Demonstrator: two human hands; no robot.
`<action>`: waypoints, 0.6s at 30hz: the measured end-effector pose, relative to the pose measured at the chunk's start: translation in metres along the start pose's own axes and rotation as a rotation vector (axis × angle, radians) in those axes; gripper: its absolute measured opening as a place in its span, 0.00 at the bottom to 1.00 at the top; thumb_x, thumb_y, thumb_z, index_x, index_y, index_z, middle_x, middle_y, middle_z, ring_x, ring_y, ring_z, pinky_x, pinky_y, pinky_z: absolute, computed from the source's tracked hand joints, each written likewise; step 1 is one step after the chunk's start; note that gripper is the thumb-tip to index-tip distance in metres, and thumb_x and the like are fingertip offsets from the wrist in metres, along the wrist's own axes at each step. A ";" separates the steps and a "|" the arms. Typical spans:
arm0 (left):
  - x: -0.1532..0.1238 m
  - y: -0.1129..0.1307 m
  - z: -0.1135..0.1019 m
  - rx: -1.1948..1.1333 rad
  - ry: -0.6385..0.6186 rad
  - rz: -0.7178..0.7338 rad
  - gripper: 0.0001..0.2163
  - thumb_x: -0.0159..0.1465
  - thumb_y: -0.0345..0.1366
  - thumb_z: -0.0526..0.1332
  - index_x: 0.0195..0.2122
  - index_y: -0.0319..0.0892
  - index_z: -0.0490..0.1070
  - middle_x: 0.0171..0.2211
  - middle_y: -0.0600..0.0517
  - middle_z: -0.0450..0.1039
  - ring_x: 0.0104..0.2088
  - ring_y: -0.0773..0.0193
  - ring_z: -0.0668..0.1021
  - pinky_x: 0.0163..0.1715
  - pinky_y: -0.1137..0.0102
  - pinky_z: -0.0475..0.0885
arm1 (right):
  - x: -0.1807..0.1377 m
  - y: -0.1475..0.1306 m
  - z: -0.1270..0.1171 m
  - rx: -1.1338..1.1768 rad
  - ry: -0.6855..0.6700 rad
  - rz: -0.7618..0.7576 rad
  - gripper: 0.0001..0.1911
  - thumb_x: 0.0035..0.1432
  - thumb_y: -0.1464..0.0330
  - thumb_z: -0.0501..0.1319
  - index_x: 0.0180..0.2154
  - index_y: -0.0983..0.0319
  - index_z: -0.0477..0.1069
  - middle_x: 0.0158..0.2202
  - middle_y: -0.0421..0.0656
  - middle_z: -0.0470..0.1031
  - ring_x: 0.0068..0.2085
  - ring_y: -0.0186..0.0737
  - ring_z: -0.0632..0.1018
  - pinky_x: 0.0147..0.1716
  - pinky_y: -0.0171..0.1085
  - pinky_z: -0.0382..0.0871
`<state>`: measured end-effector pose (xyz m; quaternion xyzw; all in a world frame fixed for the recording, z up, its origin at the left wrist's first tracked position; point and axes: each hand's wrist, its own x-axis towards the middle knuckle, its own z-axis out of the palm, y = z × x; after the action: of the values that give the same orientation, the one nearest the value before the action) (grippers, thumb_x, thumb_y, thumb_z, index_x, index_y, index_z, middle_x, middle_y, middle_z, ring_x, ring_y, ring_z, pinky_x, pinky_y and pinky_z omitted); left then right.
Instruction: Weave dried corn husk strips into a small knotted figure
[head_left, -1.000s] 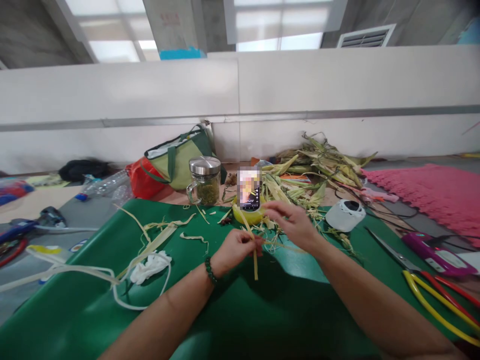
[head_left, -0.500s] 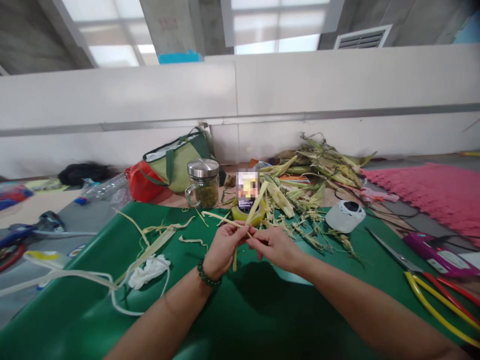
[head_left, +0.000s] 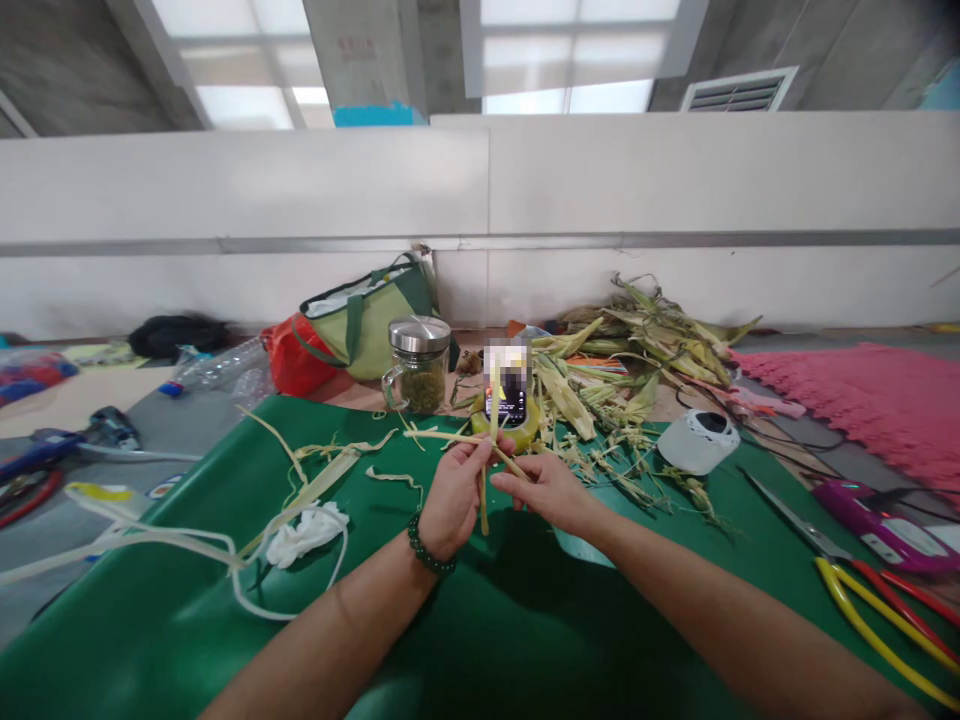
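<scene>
Two pale, narrow corn husk strips cross each other between my hands. One corn husk strip (head_left: 442, 436) runs sideways; the other stands nearly upright, its lower end hanging below the fingers. My left hand (head_left: 450, 495), with a green bead bracelet (head_left: 427, 548) at the wrist, pinches them at the crossing between thumb and fingers. At the right end of the sideways strip, my right hand (head_left: 555, 492) has thumb and fingers closed on it. Just behind the hands, a phone (head_left: 507, 400) leans upright in a yellow-green stand (head_left: 525, 428).
A green mat (head_left: 247, 660) lies beneath. Corn husks (head_left: 660, 330) are heaped behind right, near a white roll (head_left: 697, 443) and large scissors (head_left: 814, 530). A glass mug (head_left: 421, 385) and a green bag (head_left: 367, 325) stand behind left. White cord (head_left: 244, 590) loops at left.
The view has shifted slightly, so everything sits a little further right. The upright strip now stands straighter, and my right fingers are slightly further from my left thumb.
</scene>
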<state>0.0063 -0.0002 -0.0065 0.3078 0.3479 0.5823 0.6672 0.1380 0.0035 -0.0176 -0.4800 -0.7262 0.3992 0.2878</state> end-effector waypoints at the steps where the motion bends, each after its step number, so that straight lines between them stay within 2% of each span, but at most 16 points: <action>1: -0.001 -0.001 0.000 0.010 -0.010 0.013 0.15 0.45 0.40 0.72 0.29 0.36 0.75 0.28 0.50 0.78 0.30 0.64 0.78 0.34 0.72 0.72 | 0.003 0.002 0.002 0.147 -0.053 0.024 0.22 0.50 0.51 0.60 0.20 0.63 0.66 0.16 0.35 0.61 0.19 0.30 0.60 0.19 0.31 0.50; 3: -0.002 -0.004 0.001 0.028 -0.025 0.016 0.15 0.45 0.40 0.72 0.29 0.36 0.75 0.27 0.50 0.78 0.30 0.64 0.79 0.35 0.70 0.73 | 0.006 0.005 0.008 0.323 -0.090 0.014 0.23 0.44 0.50 0.62 0.18 0.63 0.64 0.15 0.33 0.56 0.19 0.28 0.56 0.19 0.31 0.48; 5: -0.001 -0.005 0.001 0.041 -0.020 0.016 0.15 0.44 0.40 0.72 0.28 0.36 0.75 0.25 0.50 0.78 0.29 0.63 0.79 0.35 0.69 0.73 | 0.006 0.007 0.014 0.356 -0.057 -0.032 0.22 0.42 0.53 0.63 0.15 0.63 0.60 0.15 0.33 0.53 0.20 0.27 0.54 0.20 0.31 0.47; 11: 0.007 0.003 -0.005 0.126 0.039 0.092 0.13 0.42 0.39 0.73 0.23 0.36 0.74 0.20 0.52 0.75 0.25 0.65 0.78 0.33 0.71 0.71 | -0.009 -0.001 0.014 0.237 -0.039 -0.077 0.12 0.45 0.65 0.57 0.16 0.62 0.59 0.16 0.34 0.55 0.20 0.28 0.56 0.20 0.31 0.49; 15: 0.008 0.009 -0.007 0.148 0.008 0.072 0.15 0.45 0.42 0.72 0.26 0.35 0.75 0.20 0.52 0.75 0.25 0.64 0.77 0.33 0.70 0.72 | -0.010 -0.003 0.006 0.124 0.038 -0.115 0.14 0.46 0.66 0.56 0.15 0.61 0.53 0.16 0.34 0.51 0.20 0.28 0.55 0.20 0.31 0.48; 18: 0.005 0.011 -0.007 0.168 -0.061 0.067 0.15 0.47 0.42 0.71 0.29 0.36 0.76 0.25 0.49 0.78 0.30 0.63 0.78 0.35 0.69 0.72 | -0.009 -0.002 0.002 0.078 0.087 -0.124 0.15 0.48 0.65 0.55 0.16 0.60 0.51 0.16 0.34 0.51 0.20 0.29 0.56 0.19 0.31 0.48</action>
<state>-0.0050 0.0059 -0.0023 0.3916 0.3643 0.5635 0.6296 0.1389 -0.0056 -0.0173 -0.4395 -0.7253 0.3872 0.3618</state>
